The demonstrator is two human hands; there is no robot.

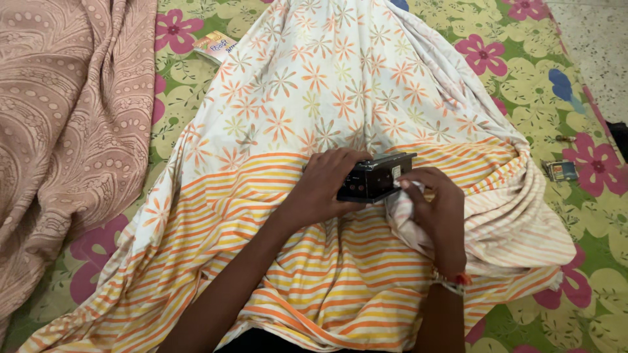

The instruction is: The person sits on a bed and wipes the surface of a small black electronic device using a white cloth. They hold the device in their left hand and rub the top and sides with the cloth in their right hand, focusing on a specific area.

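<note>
A small black box (pixel 374 177), oblong and hard-edged, sits at the middle of the view, held just above a sheet (pixel 314 98) spread over the person's lap. Its top face is dark and slightly glossy; the near side carries small pale markings and a light patch close to its right end, too small to make out. It lies roughly level, its long axis running left to right and tipped up a little toward the right.

The left hand (pixel 324 189) wraps the box's left end, fingers curled together over the top and clamped on it, thumb hidden beneath. The right hand (pixel 435 206) meets the right end, fingers bent and closed on a bunched fold of the sheet, pressing that cloth against the box's side. A red-and-white band (pixel 451 280) circles the right wrist.

The sheet is white with orange and green star flowers on its upper part and orange-yellow stripes lower down. Under it lies a green mat (pixel 589 196) with large pink flowers. A brownish patterned cloth (pixel 65 131) is heaped at the left. A small packet (pixel 214 46) lies on the mat near the top left, and a small dark item (pixel 561 171) rests on the mat at the right, well apart from the hands.
</note>
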